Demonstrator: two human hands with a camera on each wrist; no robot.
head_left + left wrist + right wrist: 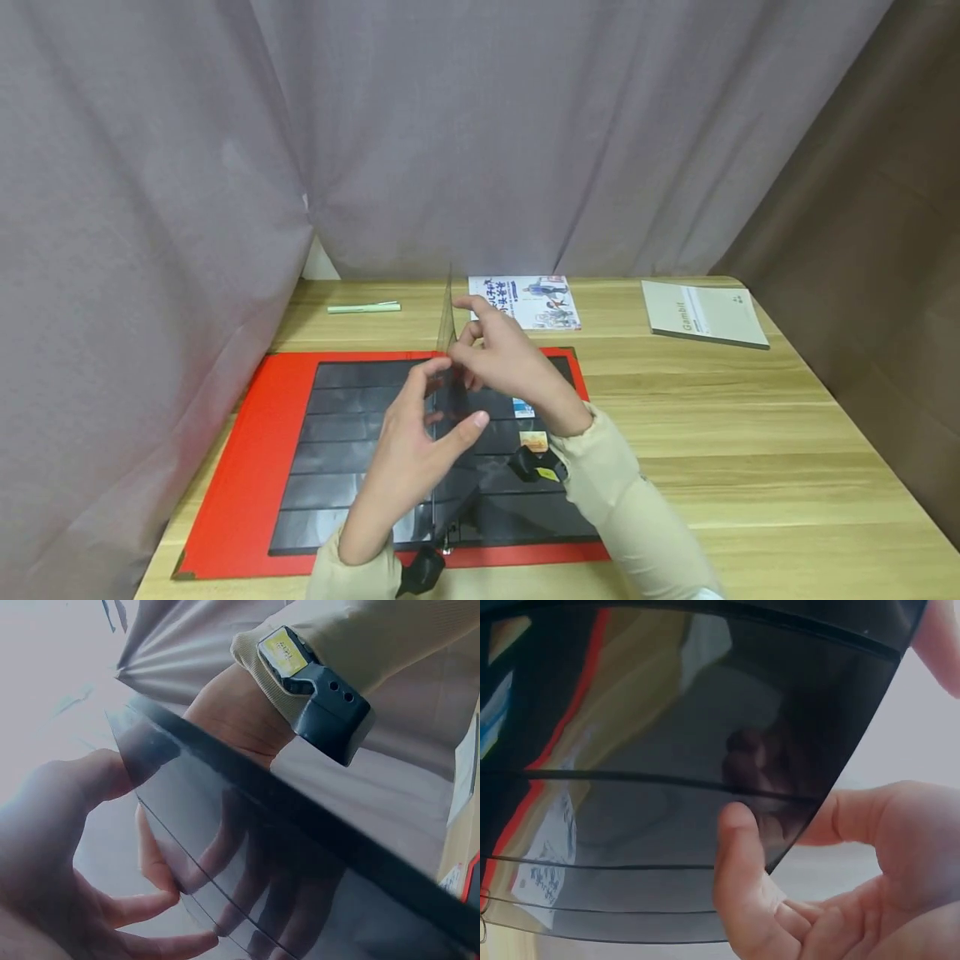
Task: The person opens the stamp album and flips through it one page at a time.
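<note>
An open stamp album with a red cover (240,467) and black strip pages (345,427) lies on the table. One dark see-through page (645,825) stands raised near its spine. My right hand (510,354) pinches this page at its edge, index finger on one face and thumb behind in the right wrist view. Nearer me, my left hand (408,442) straddles the page's edge with thumb and fingers spread apart. Through the page (247,847) in the left wrist view, the right hand's fingers show dimly. Two small stamps, a blue one (523,407) and an orange one (534,442), sit on the right-hand page.
Behind the album are a light green pen (363,307) and a white illustrated booklet (540,302). A pale book (705,313) lies at the back right of the wooden table (750,450). Grey curtains (480,133) hang behind and to the left.
</note>
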